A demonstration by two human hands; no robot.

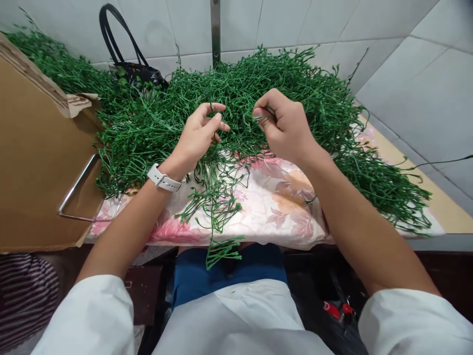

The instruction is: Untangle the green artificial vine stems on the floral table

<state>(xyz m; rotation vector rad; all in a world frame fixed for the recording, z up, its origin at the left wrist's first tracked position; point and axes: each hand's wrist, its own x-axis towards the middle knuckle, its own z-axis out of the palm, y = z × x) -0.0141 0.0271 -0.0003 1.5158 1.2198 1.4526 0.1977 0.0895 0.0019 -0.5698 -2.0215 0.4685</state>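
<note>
A large heap of thin green plastic-looking plant stems (158, 118) with small budded tips covers the back of the table. My left hand (201, 133), with a white watch (164, 178) on its wrist, is over the heap's front middle. Its fingers are loosely bent and apart, and a thin stem crosses near the index finger. To its right, my right hand (286, 123) is closed in a pinch on a green stem (257, 118), most of it hidden by the fingers. Below my left hand, a loose bunch of stems (218, 202) trails over the table's front edge.
A floral tablecloth (266, 197) covers the table. At left stands a cardboard box (40, 162) beside a bent metal wire frame (68, 199). A black handbag (144, 74) sits behind the heap, against the tiled wall (295, 24). Striped fabric (25, 296) shows lower left.
</note>
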